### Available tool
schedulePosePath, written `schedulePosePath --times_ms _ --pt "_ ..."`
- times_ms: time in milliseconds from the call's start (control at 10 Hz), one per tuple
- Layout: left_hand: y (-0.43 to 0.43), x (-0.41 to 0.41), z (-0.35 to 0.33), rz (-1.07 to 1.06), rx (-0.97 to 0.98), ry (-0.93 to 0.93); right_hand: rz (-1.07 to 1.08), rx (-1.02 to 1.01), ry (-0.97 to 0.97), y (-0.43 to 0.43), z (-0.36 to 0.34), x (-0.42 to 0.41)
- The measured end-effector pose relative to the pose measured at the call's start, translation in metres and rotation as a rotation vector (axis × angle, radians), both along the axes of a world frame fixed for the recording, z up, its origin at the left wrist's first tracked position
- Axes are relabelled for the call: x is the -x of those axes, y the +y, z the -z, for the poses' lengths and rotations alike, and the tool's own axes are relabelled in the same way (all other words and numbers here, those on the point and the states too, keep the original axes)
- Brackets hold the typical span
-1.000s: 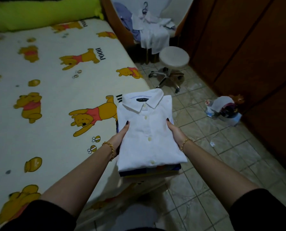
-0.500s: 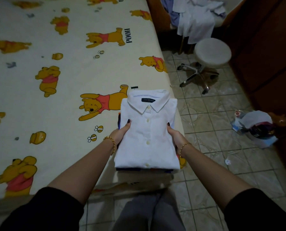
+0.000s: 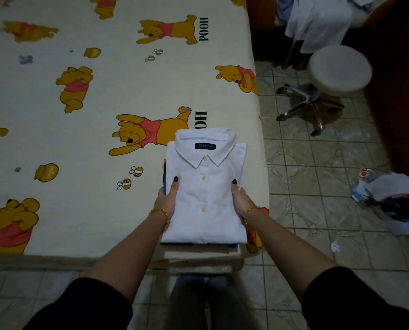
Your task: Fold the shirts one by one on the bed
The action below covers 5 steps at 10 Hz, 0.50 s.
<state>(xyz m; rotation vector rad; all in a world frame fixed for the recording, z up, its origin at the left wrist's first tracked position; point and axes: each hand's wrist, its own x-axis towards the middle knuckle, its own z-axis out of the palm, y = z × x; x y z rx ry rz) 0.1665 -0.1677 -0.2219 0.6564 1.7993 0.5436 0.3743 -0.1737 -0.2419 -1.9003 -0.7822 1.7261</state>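
A folded white collared shirt (image 3: 207,194) lies on top of a small stack of folded shirts whose dark and coloured edges (image 3: 198,245) show below it. I hold the stack over the near right corner of the bed (image 3: 79,210). My left hand (image 3: 166,200) grips its left side with the thumb on top. On the right side my right hand (image 3: 239,198) grips it the same way. Whether the stack touches the sheet is unclear.
The bed has a cream sheet printed with yellow bears. A white round stool (image 3: 337,70) on a chrome base stands on the tiled floor to the right. Unfolded white clothes (image 3: 317,20) hang over a chair behind it. A plastic bag (image 3: 389,201) lies by the brown wardrobe.
The stack held in both hands has come from beside the bed's edge to over the bed's near right corner. My view has tipped downward.
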Motion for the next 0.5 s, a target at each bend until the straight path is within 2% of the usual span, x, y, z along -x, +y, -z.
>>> schedulePosePath --times_ms 200,300,400,500 --pt "0.001 0.001 0.004 0.021 0.036 0.040 -0.045 0.032 -0.050 0.002 0.003 -0.003" --pt "0.001 0.003 -0.006 0.052 0.094 0.088 -0.134 0.120 -0.126 0.000 0.000 -0.012" --pt "0.000 0.006 -0.029 0.068 0.133 0.162 -0.195 0.117 -0.214 -0.003 -0.014 -0.021" --pt "-0.005 0.013 -0.057 0.053 0.108 0.207 -0.152 0.062 -0.225 -0.013 -0.035 -0.029"
